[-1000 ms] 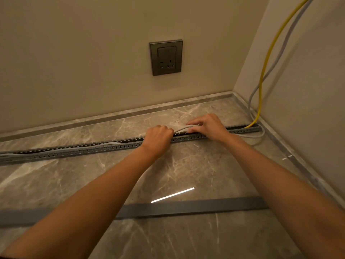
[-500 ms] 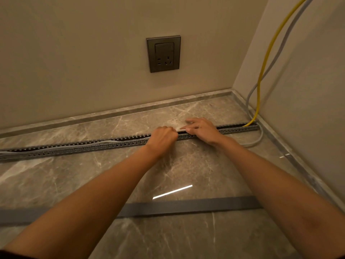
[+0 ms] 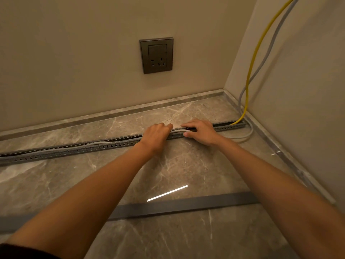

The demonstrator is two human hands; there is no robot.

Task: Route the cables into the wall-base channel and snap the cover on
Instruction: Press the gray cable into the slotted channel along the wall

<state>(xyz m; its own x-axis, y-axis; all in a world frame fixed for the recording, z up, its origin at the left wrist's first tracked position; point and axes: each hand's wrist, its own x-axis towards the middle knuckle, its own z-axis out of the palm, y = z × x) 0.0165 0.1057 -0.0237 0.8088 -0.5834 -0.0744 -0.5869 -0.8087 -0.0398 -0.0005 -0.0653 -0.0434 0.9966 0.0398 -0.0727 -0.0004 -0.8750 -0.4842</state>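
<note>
- We see the slotted grey channel lying on the marble floor, running from the 9 o'clock edge toward the corner at 2 o'clock, its open top facing up.
- Our left hand sits on the channel just past centre, toward 12 o'clock, fingers curled down over it; we cannot tell whether they grip anything.
- Our right hand lies just beside it toward 3 o'clock, fingers flattened over the channel and thumb on its near wall, pressing rather than clasping.
- Between the two hands a short arc of the grey cable rises slightly above the channel; toward 9 o'clock it weaves along inside the slots.
- The yellow cable drops down the right-hand wall at 1 o'clock and enters the channel's far end.
- A pale loop of grey cable lies on the floor outside that end, near 3 o'clock.
- The flat grey cover lies apart on the floor toward 6 o'clock, partly under our forearms.
- A dark wall socket sits at 12 o'clock.
</note>
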